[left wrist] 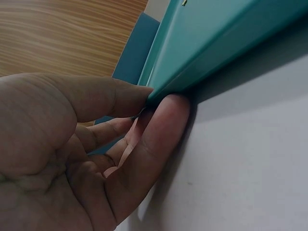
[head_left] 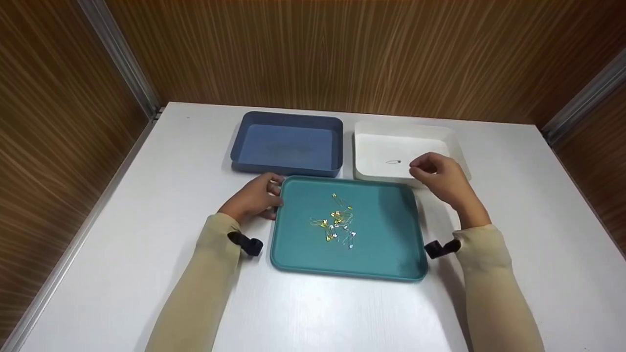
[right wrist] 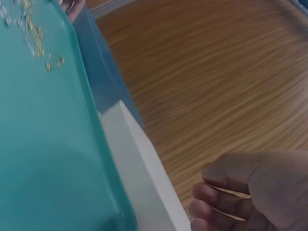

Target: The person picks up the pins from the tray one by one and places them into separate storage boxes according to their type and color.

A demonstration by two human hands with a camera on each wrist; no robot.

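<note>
A teal tray [head_left: 386,239] lies in the middle of the white table, with several gold and silver safety pins [head_left: 336,222] heaped at its centre. My left hand [head_left: 274,190] is at the tray's far left corner. In the left wrist view its thumb [left wrist: 110,96] lies on the rim of the teal tray [left wrist: 211,43] and a finger sits under the corner, pinching it. My right hand [head_left: 419,171] hovers over the front right part of a white tray [head_left: 381,144], fingers loosely curled and holding nothing. One safety pin [head_left: 393,162] lies in that tray, just left of the hand.
A dark blue tray [head_left: 288,144] stands behind the teal one, left of the white tray. Wood-panelled walls close in the table at the back and both sides. Bare table surface [head_left: 146,195] shows left, right and in front of the trays.
</note>
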